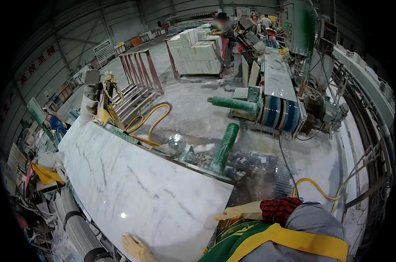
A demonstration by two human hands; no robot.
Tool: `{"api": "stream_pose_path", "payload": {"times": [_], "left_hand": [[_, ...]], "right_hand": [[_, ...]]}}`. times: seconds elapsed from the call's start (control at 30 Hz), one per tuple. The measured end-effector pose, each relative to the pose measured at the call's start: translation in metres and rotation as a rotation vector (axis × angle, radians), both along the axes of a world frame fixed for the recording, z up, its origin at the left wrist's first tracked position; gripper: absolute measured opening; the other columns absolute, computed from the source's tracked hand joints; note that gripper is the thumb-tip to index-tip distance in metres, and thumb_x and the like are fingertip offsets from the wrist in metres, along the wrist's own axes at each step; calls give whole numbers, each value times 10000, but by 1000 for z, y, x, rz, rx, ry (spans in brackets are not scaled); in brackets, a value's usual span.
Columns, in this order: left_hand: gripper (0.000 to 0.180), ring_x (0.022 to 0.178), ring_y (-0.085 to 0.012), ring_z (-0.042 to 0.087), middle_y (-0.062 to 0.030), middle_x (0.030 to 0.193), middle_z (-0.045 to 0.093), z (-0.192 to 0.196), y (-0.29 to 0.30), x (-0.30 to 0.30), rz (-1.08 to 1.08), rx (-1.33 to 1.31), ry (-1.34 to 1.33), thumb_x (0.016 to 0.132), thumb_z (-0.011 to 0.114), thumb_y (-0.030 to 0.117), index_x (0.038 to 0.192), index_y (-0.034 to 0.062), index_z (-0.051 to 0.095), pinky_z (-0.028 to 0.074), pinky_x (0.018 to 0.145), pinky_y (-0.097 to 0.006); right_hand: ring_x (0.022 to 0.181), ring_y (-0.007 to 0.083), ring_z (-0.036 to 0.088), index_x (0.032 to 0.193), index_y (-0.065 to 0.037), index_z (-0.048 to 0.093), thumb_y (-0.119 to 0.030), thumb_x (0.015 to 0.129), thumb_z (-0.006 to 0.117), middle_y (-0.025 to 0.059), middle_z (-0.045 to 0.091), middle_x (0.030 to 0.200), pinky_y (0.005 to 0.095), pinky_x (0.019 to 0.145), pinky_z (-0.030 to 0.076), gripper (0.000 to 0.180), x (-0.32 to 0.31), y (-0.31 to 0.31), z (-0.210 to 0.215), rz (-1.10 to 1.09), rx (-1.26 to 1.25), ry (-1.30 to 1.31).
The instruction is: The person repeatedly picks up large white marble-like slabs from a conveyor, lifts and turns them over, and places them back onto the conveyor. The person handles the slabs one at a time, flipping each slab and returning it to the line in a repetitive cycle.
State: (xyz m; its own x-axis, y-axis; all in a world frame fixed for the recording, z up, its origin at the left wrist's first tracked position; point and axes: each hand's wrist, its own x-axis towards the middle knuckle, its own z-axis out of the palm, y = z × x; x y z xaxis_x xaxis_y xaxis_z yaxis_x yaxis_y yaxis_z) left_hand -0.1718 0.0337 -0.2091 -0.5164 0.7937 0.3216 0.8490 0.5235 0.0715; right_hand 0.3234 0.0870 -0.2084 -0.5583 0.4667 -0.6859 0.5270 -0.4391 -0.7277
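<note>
A long white marble slab (pixel 132 174) with grey veins lies in front of me, its polished top catching a lamp's reflection. My left hand (pixel 134 246), in a pale yellow rubber glove, rests flat on its near edge with the fingers spread. At the slab's right end, my right hand (pixel 239 212) grips the edge, in the same kind of glove below a red-and-black checked cuff. The fingers under that edge are mostly hidden. A green apron (pixel 241 240) with a yellow strap covers my body beside the slab.
Green rollers (pixel 225 146) stand beyond the slab. A conveyor with blue belts (pixel 280 114) carries another slab. A yellow hose (pixel 156 124) loops on the wet floor. Stacked stone (pixel 196 56) stands behind, with a person (pixel 225 32) beside it. Grey strips (pixel 78 227) lie bundled at left.
</note>
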Motion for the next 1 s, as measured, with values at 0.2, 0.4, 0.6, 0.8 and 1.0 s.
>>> {"api": "stream_pose_path", "payload": {"times": [0.2,0.4,0.6,0.8,1.0], "left_hand": [[419,1418,-386,444,-178,1524,515,4,2,6,-13,3,5,1054,530,312,1429,128,555,323,1179,-493],[412,1398,-375,466,-178,1502,535,2,-2,7,-9,12,50,1052,536,308,1414,113,563,345,1159,-495],[394,1377,-371,483,-181,1478,551,3,-5,8,-37,23,70,1054,531,294,1394,100,569,361,1142,-498],[380,1370,-375,487,-190,1469,555,6,-5,14,-23,25,52,1049,541,280,1374,88,585,367,1138,-491],[375,1367,-371,491,-182,1465,563,-2,-9,6,-59,45,78,1053,535,273,1377,92,588,368,1134,-495]], "right_hand": [[1019,231,712,1091,22,779,-715,958,528,144,768,1114,355,950,544,790,3,-2,6,-6,-41,-1],[1050,235,711,1051,1,800,-708,973,513,130,775,1100,354,977,534,769,6,-4,-1,-8,-56,37],[1053,223,709,1061,-38,810,-718,977,489,107,778,1101,345,992,523,757,9,-6,4,31,-45,18],[937,201,702,1160,30,753,-706,956,553,141,768,1087,344,840,553,790,10,-7,-3,-9,-65,60],[1017,218,710,1059,-2,796,-708,972,516,114,776,1101,347,949,534,765,11,-7,2,22,-68,-19]]}}
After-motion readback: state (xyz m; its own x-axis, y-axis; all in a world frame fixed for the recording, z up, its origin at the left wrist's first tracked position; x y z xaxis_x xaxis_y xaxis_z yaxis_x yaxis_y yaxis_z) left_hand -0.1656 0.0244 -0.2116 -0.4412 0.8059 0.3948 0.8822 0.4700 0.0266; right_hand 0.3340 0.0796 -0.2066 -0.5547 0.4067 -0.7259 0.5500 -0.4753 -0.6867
